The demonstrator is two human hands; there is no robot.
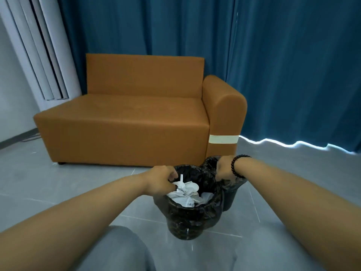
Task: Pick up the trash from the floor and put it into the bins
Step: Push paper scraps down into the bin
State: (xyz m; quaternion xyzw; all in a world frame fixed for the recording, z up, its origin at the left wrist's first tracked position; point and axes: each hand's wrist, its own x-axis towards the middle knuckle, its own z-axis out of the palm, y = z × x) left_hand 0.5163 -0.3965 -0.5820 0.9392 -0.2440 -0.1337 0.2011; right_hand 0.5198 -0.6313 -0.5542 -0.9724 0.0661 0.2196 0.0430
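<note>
The left hand (162, 179) is gripping the near-left rim of the front bin (187, 218), its fingers curling over the black liner, thumb side toward the crumpled white paper (185, 192) heaped inside. The right hand (224, 170), wearing a dark bead bracelet (237, 165), is closing on the rim of the second bin (230, 192), which is standing just behind and to the right of the first, the two touching. Both bins are sitting on the grey tile floor (58, 182) in front of an orange sofa (125, 118).

The trash is lying just beside the left grip, piled up to the rim, with a white strip poking above it. No loose trash is showing on the visible floor, so the task looks close to done.

The risks, as I judge them: the paper is riding high, so tilting or jolting the front bin could be spilling pieces back out beside the left fingers. The liner is slack and glossy; if either hand is holding liner alone and not the rim beneath, it could be slipping or pulling free. Dragging the touching bins could tip one.
</note>
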